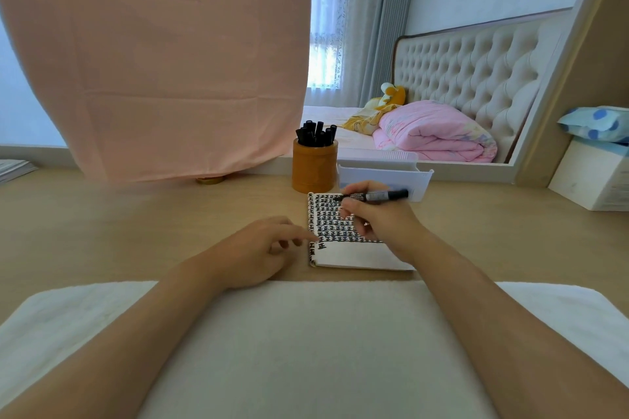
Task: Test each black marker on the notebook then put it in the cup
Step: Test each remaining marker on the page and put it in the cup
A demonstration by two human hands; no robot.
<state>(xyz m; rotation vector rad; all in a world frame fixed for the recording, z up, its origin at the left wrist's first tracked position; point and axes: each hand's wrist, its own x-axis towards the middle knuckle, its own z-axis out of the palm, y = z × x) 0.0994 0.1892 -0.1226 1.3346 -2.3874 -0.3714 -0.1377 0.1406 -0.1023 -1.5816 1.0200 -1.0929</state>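
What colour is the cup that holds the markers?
Orange-brown, a plain cup; the head view shows it best.

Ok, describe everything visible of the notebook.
The notebook is small, spiral-bound on its left edge, its white page mostly filled with rows of black marks, the bottom strip blank. It lies flat on the wooden desk before the brown cup. The left hand touches its left edge; the right hand, holding a marker, covers its right part.
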